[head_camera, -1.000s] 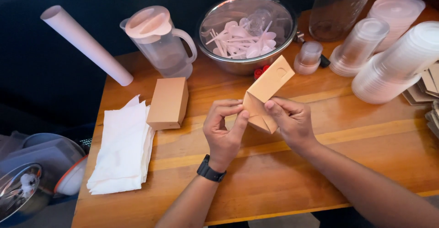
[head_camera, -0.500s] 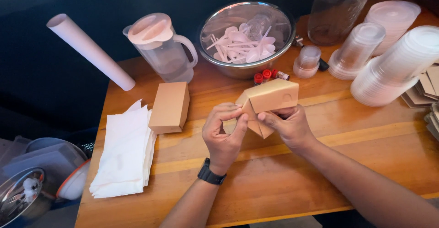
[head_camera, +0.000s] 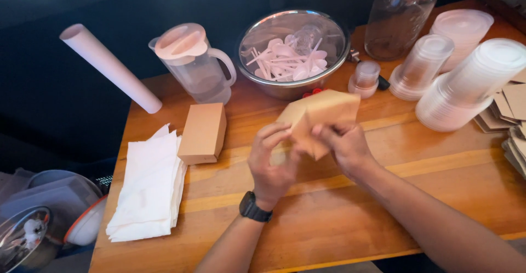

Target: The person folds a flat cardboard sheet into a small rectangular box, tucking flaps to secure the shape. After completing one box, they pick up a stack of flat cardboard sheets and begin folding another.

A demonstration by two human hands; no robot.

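Over the wooden table, left to right:
Roll: a pale paper tube (head_camera: 109,67) lies slanted at the far left edge, unmoved since a second ago.
Napkins: a white stack (head_camera: 147,188) rests near the left edge, just beside a finished brown box (head_camera: 203,133).
Left hand: the left hand (head_camera: 271,163), a dark watch on its wrist, pinches the near left corner of the cardboard box (head_camera: 320,117) with bent fingers.
Box: held above the table between both hands; a second ago it was a flat upright flap, half a second ago it was taking shape, and now it reads as a closed block, so the folding looks close to done.
Right hand: the right hand (head_camera: 345,144) clasps the box's underside and right end.
Beyond: pitcher (head_camera: 193,62), steel bowl of plastic spoons (head_camera: 293,51), glass jar (head_camera: 400,15), and stacked clear cups (head_camera: 466,84) stand as before.
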